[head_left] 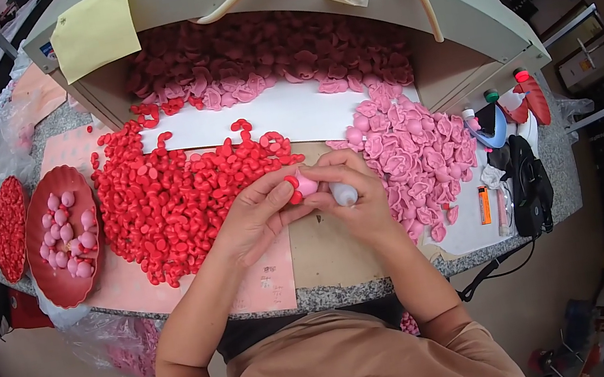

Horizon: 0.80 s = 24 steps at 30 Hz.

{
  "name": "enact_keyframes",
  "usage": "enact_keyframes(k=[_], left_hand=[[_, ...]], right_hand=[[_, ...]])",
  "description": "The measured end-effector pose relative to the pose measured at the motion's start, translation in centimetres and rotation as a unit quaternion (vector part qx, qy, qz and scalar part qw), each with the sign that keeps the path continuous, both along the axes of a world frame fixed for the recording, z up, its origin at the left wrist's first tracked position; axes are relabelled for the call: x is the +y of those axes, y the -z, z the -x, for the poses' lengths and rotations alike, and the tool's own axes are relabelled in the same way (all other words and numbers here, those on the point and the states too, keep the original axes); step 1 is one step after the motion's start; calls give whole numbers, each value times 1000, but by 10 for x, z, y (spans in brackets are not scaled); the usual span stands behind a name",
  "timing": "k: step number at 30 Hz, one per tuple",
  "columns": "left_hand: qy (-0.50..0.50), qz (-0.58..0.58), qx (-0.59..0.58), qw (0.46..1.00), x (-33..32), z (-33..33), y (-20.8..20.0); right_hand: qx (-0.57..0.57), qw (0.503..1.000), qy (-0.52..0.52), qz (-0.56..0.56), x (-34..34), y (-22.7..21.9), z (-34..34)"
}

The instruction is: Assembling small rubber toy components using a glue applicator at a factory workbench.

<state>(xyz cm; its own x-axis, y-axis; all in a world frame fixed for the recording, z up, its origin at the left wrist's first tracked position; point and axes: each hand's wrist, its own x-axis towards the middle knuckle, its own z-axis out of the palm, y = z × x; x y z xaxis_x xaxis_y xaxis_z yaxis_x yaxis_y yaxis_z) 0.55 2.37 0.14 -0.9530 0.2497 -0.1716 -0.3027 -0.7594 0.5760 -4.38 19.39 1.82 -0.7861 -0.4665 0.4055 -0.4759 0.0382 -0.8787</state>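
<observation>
In front of my chest, my left hand is closed, its thumb and fingers pinching a small glossy red piece. Against that red part sits a rounded pink piece, held between the fingertips of both hands. My right hand is closed too, with a small whitish translucent bottle tucked in its fingers, rounded end toward me. Left of my hands spreads a heap of similar red pieces. A pile of pink petal-shaped pieces lies to the right.
A red scalloped tray holds several pink-and-red pieces; an oval heap of red ones lies beyond it. A grey box-like housing arches over more pink parts. An orange lighter, a black pouch and bottles stand right.
</observation>
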Motion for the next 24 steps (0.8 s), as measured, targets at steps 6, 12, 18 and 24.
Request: enact_keyframes(k=[6,12,18,24], left_hand=[[-29,28,39,998,2,-2,3],[-69,223,108,966,-2,-3,1],[-34,222,108,968,-5,-5,1],[-24,246,182,952,-7,-3,-7]], right_hand=[[-164,984,-16,68,0,3,-1],[-333,939,-79,34,7,4,2],[-335,938,-78,43,2,3,-10],[-165,985,-45,12,2,10,-5]])
